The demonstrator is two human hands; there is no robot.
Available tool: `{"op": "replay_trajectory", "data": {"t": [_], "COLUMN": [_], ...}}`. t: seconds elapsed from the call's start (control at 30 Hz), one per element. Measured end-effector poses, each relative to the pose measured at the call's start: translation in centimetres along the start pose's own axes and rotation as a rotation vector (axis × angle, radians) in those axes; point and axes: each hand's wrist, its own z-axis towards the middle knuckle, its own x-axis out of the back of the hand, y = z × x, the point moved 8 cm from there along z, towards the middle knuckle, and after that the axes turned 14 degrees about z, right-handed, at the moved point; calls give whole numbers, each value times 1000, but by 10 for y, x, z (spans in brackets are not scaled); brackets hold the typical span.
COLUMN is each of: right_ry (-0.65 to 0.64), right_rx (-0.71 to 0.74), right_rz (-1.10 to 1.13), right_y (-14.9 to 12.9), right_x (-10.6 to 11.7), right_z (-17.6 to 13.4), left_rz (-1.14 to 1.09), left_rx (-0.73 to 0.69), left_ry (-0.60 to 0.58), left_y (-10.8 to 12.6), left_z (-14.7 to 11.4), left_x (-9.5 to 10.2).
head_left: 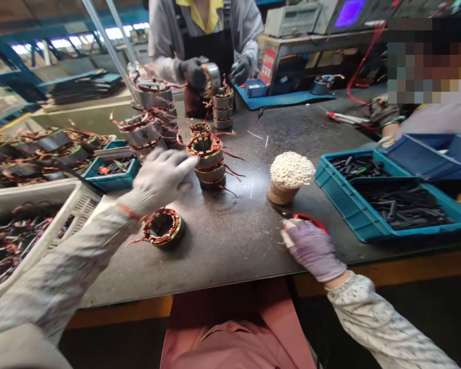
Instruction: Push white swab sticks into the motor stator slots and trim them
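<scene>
My left hand (165, 174), in a white knit glove, reaches over the table with its fingers stretched out. Its fingertips are beside a stack of motor stators (207, 159) with copper windings and red leads; contact is unclear. A single stator (163, 227) lies below that wrist, its leads pointing left. In a purple glove with pale fingertips, my right hand (311, 246) is closed on red-handled pliers (313, 221) at the table's front. Fingers hide much of the tool, so its exact kind is uncertain. Just beyond stands a brown holder (282, 195) heaped with small white pieces (292, 169).
Teal bins (363, 238) of black sleeves stand right, near a blue bin (434, 151). A white crate (67, 205) of wires and more stators (54, 141) fill the left. Across the table (223, 256), a co-worker's gloved hands hold a stator (211, 79); another person sits right.
</scene>
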Motion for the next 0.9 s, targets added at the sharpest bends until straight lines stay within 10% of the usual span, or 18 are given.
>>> {"op": "replay_trajectory", "data": {"t": [0.17, 0.27, 0.4, 0.53, 0.77, 0.9], "right_ry": [148, 235, 295, 303, 303, 320], "right_rx": [88, -74, -295, -272, -134, -185], "right_rz": [191, 237, 289, 339, 351, 390], "right_y": [-15, 6, 36, 38, 35, 41], "right_x": [-4, 20, 57, 74, 60, 63], "right_z": [-18, -17, 11, 61, 95, 84], "left_rz": [-19, -62, -55, -147, -427, -391], "left_rx": [156, 110, 110, -77, -583, -460], "left_ry": [-275, -155, -3, 118, 39, 51], "left_y": [24, 23, 15, 61, 179, 194], "left_z": [105, 112, 71, 5, -86, -103], "left_x": [-27, -17, 21, 43, -23, -31]}}
